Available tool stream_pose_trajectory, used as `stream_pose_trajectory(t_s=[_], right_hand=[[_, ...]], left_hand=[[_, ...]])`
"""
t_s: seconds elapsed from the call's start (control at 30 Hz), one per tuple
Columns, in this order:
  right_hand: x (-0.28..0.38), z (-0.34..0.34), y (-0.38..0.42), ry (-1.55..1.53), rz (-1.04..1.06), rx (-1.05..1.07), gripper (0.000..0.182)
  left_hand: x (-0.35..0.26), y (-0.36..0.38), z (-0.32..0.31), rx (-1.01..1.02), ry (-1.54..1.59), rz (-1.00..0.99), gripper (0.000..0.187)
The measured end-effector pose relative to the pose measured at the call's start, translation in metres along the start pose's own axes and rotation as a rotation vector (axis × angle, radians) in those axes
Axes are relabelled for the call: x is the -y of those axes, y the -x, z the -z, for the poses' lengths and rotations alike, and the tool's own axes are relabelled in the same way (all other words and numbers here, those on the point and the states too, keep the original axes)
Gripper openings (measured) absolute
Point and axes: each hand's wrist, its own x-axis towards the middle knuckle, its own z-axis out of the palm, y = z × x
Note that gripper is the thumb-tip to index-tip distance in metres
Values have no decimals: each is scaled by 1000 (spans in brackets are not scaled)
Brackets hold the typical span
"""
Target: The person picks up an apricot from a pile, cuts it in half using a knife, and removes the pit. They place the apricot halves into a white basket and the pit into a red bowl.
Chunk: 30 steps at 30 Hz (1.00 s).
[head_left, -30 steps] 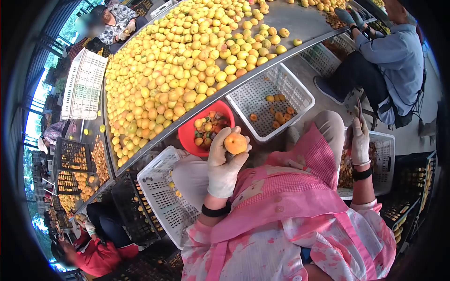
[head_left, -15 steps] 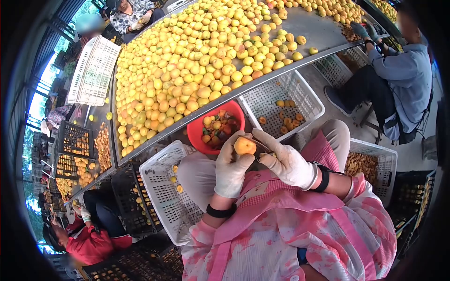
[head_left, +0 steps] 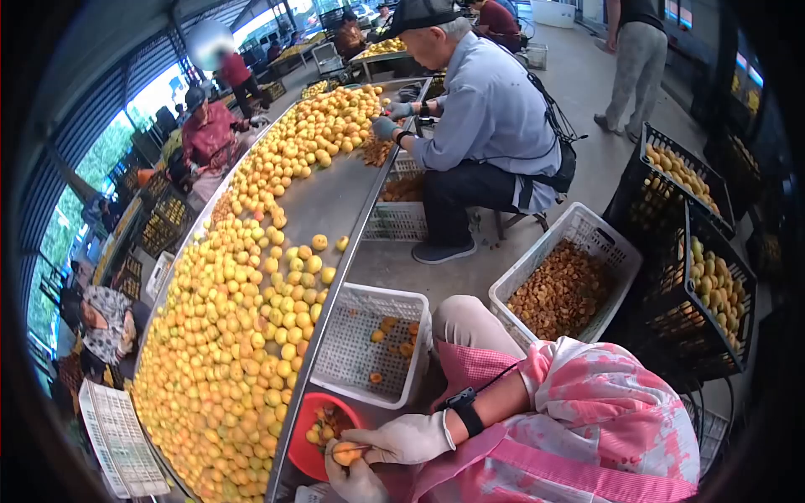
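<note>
My left hand (head_left: 357,484), in a pale work glove, is closed around a yellow-orange apricot (head_left: 345,453) low in the view. My right hand (head_left: 411,439), gloved as well, has its fingers closed right against the fruit. Between them shows a thin edge of a small knife, mostly covered by the right fingers. Both hands are over the near rim of a red bowl (head_left: 297,446) that has cut and whole fruit in it. Beside the bowl, a white crate (head_left: 345,345) contains several apricot halves.
A long metal-edged table (head_left: 329,220) carries a large heap of apricots (head_left: 218,360). A co-worker in a blue shirt (head_left: 490,109) sits at its far side. A white crate of brown fruit pieces (head_left: 619,245) stands to my right, near stacked black crates (head_left: 662,314).
My view has swung to the right, so the hands now appear lower and further left. The apricot stays in my left hand, with the right hand against it.
</note>
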Motion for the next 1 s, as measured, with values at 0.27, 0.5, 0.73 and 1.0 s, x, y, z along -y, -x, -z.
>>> stream_pose_trajectory(t_s=[0.27, 0.5, 0.73, 1.0], right_hand=[[3, 0, 10, -34, 26, -87, 56], [4, 7, 11, 6, -3, -23, 54], [2, 4, -5, -7, 106, -103, 54], [3, -1, -15, 15, 158, -71, 59]], left_hand=[[14, -5, 2, 167, -338, -264, 26], [15, -3, -10, -24, 160, 64, 39], [4, -8, -7, -111, 416, 47, 60], [16, 0, 5, 13, 1040, 294, 60]])
